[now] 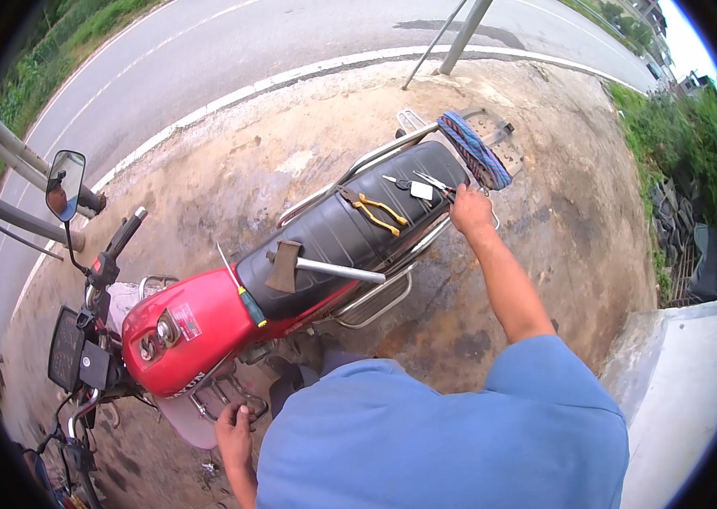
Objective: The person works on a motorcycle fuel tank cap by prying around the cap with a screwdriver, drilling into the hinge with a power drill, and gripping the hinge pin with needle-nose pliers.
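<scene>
My right hand point(471, 209) is at the rear of a black motorcycle seat point(337, 229), its fingers closed on the handle end of pointed, slim-jawed pliers point(436, 181). Beside these lie a key point(396, 181) and a white tag point(421, 191). Yellow-handled pliers point(373, 211) rest farther forward on the seat. Near its front lies a hatchet point(285, 265) with a metal handle. A screwdriver point(251, 306) with a green and yellow handle lies across the joint with the red tank point(173, 331). My left hand point(234, 431) hangs loosely by the metal guard bar point(227, 392), fingers slightly apart, apparently empty.
Coiled blue and red strap point(473, 151) wraps the rear rack. Handlebars with a mirror point(66, 184) stand at the left. Metal poles point(465, 36) rise by the road beyond the stained concrete. A white ledge point(693, 382) is at the right, with bushes behind it.
</scene>
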